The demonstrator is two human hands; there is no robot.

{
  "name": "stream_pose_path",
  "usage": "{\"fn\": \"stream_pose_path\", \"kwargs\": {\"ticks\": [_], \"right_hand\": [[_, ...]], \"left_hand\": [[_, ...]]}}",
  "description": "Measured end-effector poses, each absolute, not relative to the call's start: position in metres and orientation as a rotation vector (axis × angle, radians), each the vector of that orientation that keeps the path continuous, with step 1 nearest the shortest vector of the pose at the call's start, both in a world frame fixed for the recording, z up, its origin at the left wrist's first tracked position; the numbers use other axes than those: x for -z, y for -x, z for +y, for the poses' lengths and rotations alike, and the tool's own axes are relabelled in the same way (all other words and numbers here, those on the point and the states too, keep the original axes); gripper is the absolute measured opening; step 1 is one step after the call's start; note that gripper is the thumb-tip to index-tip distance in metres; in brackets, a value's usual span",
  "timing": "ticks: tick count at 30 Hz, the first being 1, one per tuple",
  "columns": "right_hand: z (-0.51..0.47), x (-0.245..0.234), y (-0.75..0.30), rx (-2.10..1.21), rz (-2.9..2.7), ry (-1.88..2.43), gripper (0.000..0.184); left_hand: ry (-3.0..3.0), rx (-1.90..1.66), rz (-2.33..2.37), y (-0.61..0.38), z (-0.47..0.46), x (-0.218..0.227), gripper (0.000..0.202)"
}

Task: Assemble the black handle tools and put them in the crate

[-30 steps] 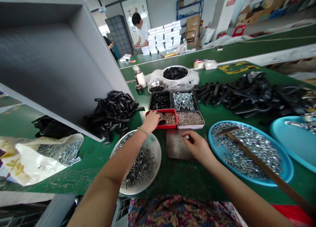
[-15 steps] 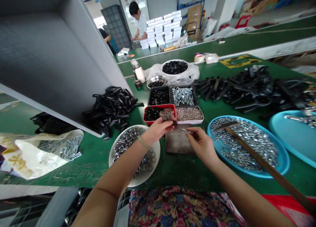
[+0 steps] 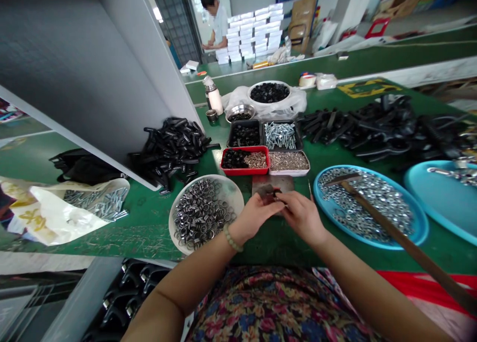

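Note:
My left hand (image 3: 257, 214) is closed around a small dark part (image 3: 266, 189), whose exact kind I cannot make out. Against it, my right hand (image 3: 303, 217) pinches with thumb and fingers, touching the left fingertips; whatever it grips is hidden there. Both hands are above a flat metal plate (image 3: 281, 182), which they partly cover. Just beyond lie a red tray (image 3: 244, 172) of black pieces and copper-coloured rivets, and a white tray (image 3: 288, 172) of small metal pieces. Behind these, a black tray (image 3: 300, 142) holds silver bolts (image 3: 279, 135).
A white bowl (image 3: 238, 195) of metal rings stands left, and a blue basin (image 3: 423, 235) of nuts right, with a hammer (image 3: 387, 225) across it. Black handles (image 3: 173, 148) are heaped beside a grey panel (image 3: 156, 69). Black parts (image 3: 372, 128) lie back right. A person (image 3: 216, 24) stands beyond.
My right hand, which held a slim silver bolt-like piece apart from the left, has come in to meet it. Both hands are now nearer my body, and the view has shifted slightly.

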State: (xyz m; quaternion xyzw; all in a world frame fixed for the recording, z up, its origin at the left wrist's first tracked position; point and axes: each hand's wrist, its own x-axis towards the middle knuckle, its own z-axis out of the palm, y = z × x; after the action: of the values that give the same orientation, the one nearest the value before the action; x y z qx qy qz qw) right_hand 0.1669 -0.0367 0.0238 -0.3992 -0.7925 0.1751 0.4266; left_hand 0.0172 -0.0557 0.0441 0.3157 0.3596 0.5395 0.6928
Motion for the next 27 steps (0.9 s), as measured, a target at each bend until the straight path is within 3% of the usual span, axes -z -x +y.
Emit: {"fn": "stream_pose_path", "kwargs": {"ticks": [3,5,8,10,14,18,23,27], "right_hand": [[-0.042,-0.019,-0.171,-0.621,-1.899,0.951,0.024],[-0.046,-0.016,-0.172,-0.94,-1.715,0.929,0.034],[-0.051,-0.011,-0.171,-1.482,-1.457,0.912,0.033],[-0.054,-0.005,-0.169,-1.651,-1.338,0.95,0.04],[-0.065,0.009,-0.164,-1.456,-1.353,1.187,0.041],[-0.081,0.012,-0.159,-1.168,-1.701,1.264,0.035],[-0.082,0.01,-0.157,-1.458,-1.533,1.202,0.029],[-0.074,0.018,-0.158,-1.531,-1.381,1.108,0.031]], "left_hand": [[-0.873,-1.203,0.854,-0.016,-0.064,-0.042,0.031],[-0.848,-1.141,0.841,-0.012,-0.071,-0.04,0.024],[-0.682,-1.024,0.764,-0.009,-0.085,-0.037,0.026],[-0.564,-0.987,0.723,-0.01,-0.093,-0.036,0.03],[-0.528,-1.018,0.869,-0.012,-0.101,-0.025,0.023],[-1.154,-0.948,1.306,-0.003,-0.106,-0.012,0.02],[-1.864,-0.604,1.595,0.055,-0.101,-0.015,0.026],[-2.325,-0.131,1.891,0.111,-0.075,-0.014,0.027]]}}
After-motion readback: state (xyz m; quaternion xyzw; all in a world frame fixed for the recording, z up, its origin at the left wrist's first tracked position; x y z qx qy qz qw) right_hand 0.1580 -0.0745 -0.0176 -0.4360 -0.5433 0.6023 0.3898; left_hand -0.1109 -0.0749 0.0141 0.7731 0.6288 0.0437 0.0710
